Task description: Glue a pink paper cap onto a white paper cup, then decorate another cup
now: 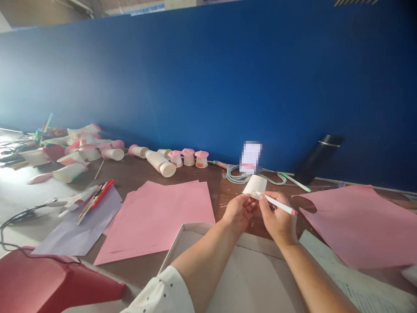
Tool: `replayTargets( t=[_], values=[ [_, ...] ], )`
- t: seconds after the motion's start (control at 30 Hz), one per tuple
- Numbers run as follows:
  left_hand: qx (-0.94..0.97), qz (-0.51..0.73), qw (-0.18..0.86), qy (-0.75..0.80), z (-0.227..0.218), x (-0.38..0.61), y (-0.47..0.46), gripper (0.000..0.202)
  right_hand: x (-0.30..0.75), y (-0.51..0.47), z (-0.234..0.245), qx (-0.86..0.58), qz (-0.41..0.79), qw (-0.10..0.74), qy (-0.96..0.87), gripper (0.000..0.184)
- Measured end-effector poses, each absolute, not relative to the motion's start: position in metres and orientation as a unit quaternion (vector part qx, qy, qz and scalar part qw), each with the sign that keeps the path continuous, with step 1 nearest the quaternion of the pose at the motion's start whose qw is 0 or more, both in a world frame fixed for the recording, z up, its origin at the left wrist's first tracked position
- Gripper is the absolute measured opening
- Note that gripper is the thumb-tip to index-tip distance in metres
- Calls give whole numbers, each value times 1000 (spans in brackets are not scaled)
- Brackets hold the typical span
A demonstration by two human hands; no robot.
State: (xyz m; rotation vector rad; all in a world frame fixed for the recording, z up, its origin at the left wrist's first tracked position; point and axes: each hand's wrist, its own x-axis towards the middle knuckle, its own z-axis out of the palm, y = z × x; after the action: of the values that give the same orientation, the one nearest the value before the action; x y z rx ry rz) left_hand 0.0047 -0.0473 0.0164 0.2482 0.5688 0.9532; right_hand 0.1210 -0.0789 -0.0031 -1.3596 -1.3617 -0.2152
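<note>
My left hand (pixel 240 211) grips a small white paper cup (pixel 255 184) by its rim, with the cup's base tilted up and away from me. In my right hand (pixel 280 219) is a white marker (pixel 278 203) with a pink end; its tip meets the cup near the rim. Just behind the cup stands a phone (pixel 250 156), its screen blurred out. Both hands are above the near edge of the dark table, over an open white box (pixel 254 269). The fingertips on the far side of the cup are hidden.
Pink paper sheets (pixel 166 213) lie left and another pink sheet (pixel 361 221) right. Scissors (pixel 94 202) and a glue gun (pixel 76 199) rest on lilac paper (pixel 78 234). Pink-topped cups (pixel 201 159) line the blue partition (pixel 208 78). A black bottle (pixel 317 161) leans there.
</note>
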Motion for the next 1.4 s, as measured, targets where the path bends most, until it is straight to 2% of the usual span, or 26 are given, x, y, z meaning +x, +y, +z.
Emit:
replayTargets(
  t=[0.67,1.0,1.2,1.4],
  values=[
    [114,452,846,259,14,3,-46,11,119,-80,-1,-587,-76,564,-576,26],
    [108,449,847,262,15,3,-47,18,119,-81,0,-589,-79,564,-573,28],
    [107,450,848,260,15,2,-46,12,120,-80,-2,-594,-70,564,-570,30],
    [105,450,848,259,14,2,-46,15,119,-81,0,-589,-72,565,-572,30]
  ],
)
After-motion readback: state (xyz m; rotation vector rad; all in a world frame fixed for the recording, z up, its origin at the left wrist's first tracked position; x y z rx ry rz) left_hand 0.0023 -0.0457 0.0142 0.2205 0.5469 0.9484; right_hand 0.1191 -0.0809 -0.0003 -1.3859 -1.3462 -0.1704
